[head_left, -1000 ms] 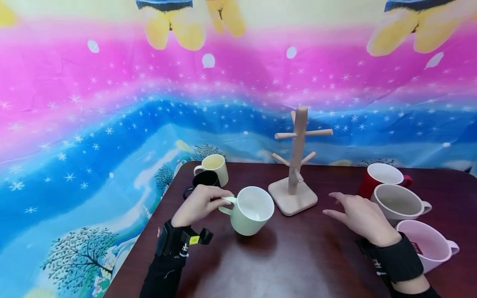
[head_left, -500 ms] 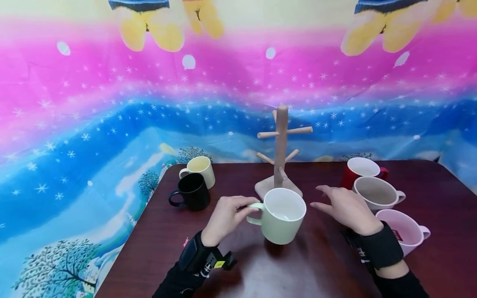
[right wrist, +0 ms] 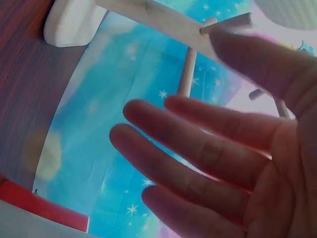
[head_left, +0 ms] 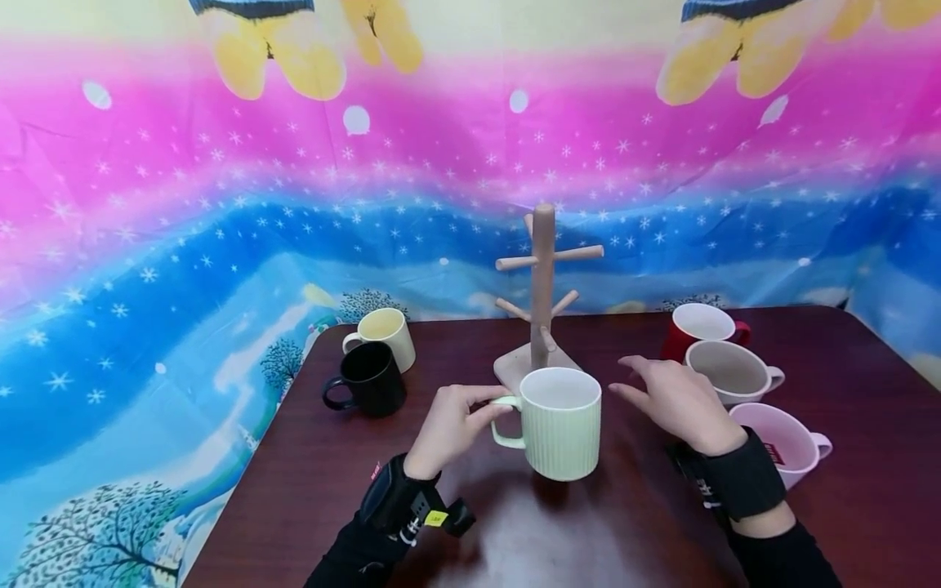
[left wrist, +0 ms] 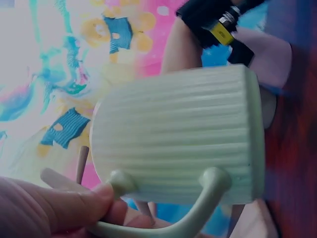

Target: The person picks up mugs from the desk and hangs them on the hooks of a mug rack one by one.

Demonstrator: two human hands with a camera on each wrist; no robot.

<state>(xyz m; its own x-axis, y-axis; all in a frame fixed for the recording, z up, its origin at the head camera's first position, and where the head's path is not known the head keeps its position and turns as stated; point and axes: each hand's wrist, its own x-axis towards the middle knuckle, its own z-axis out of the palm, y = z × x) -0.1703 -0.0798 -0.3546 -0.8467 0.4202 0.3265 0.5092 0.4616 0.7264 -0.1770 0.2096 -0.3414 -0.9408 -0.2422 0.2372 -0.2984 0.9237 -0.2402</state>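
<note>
My left hand pinches the handle of a pale green ribbed mug between thumb and fingers. The mug is upright over the table, in front of a wooden mug tree whose pegs hold nothing. In the left wrist view the mug's ribbed side fills the middle, with the thumb on top of its handle. My right hand hovers right of the mug, fingers apart and holding nothing. The right wrist view shows its straight fingers in front of the mug tree's post.
On the left stand a black mug and a cream mug behind it. A red mug, a greyish mug and a pink mug line the right side. A patterned cloth hangs behind the dark table.
My left hand has carried the green mug rightward, away from the black mug to in front of the mug tree. The mug has tipped more upright. The head view has turned right.
</note>
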